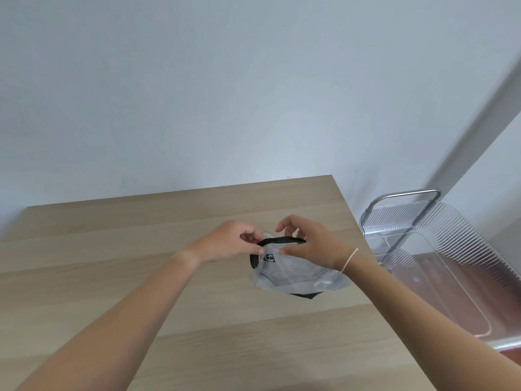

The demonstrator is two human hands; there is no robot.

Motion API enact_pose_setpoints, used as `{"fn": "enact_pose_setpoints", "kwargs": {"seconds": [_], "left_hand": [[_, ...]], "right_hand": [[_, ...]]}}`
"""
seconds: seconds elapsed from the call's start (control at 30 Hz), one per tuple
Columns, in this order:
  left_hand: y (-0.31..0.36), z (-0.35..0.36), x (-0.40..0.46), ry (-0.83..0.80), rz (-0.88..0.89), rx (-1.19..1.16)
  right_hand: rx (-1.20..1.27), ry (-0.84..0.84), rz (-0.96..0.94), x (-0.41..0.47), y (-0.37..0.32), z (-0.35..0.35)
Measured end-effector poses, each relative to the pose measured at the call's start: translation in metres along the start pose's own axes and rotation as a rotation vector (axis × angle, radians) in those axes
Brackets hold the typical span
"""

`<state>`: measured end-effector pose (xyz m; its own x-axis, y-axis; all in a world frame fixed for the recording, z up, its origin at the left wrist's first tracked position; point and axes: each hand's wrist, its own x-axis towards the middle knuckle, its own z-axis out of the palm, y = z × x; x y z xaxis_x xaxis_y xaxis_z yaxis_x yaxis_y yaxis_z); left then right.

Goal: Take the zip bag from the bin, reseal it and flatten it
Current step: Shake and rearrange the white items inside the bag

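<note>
**Pinching the zip bag's black strip above the table**

Holding the zip bag [293,273] up off the wooden table [112,277], you have both hands at its top edge. Your left hand [228,242] grips the left end of the black zip strip [282,240], thumb and forefinger pressed together on it where the strip bends down the bag's side. Your right hand [307,241] pinches the strip's right end between the thumb, which lies on the near face of the bag, and the fingers behind it; the forefinger and middle finger curl loosely above the strip and do not seem to touch it.

Between your two grips the strip runs in a shallow arch. Whether its two halves are pressed shut there cannot be told from this view. Below your grips the bag hangs crumpled and puffed, pale grey with fine stripes and a small dark label just under your left thumb. A second black edge shows at the bag's lowest corner, nearest to you.

A thin pale band [349,259] circles your right wrist, just behind the grip. Out past your right hand, beyond the table's edge, stands the clear ribbed bin [451,249] with a metal handle [406,194]; it is well apart from the bag.
</note>
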<state>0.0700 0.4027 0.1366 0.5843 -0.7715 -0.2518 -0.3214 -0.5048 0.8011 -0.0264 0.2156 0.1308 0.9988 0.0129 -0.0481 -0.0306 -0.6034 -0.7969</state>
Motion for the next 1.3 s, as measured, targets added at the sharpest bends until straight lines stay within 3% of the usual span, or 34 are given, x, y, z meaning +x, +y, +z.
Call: {"fn": "enact_pose_setpoints", "kwargs": {"seconds": [0.2, 0.37, 0.47, 0.57, 0.7, 0.77, 1.03, 1.13, 1.3], "left_hand": [[-0.007, -0.001, -0.003, 0.234, 0.053, 0.031], [-0.016, 0.002, -0.005, 0.402, 0.047, 0.086], [-0.016, 0.004, -0.005, 0.478, 0.064, 0.085], [-0.015, 0.001, -0.006, 0.537, 0.056, 0.053], [-0.022, -0.007, -0.009, 0.549, 0.019, 0.003], [-0.025, -0.006, -0.01, 0.537, 0.008, -0.008], [-0.025, -0.002, -0.011, 0.536, 0.002, -0.076], [-0.022, -0.005, -0.01, 0.588, 0.004, -0.129], [-0.021, -0.003, -0.01, 0.615, -0.081, -0.291]], "right_hand": [[-0.158, -0.078, 0.146, -0.002, 0.015, -0.011], [-0.282, 0.254, 0.126, -0.008, 0.009, -0.011], [-0.373, 0.371, 0.139, -0.01, 0.007, -0.009], [-0.202, 0.294, 0.214, -0.014, 0.017, -0.014], [0.324, -0.029, 0.265, -0.024, 0.029, -0.023], [0.36, -0.07, 0.269, -0.027, 0.033, -0.021], [-0.111, 0.413, 0.107, -0.022, 0.026, -0.013], [-0.043, 0.451, 0.148, -0.02, 0.024, -0.014], [0.127, 0.359, 0.3, -0.024, 0.031, -0.012]]}}
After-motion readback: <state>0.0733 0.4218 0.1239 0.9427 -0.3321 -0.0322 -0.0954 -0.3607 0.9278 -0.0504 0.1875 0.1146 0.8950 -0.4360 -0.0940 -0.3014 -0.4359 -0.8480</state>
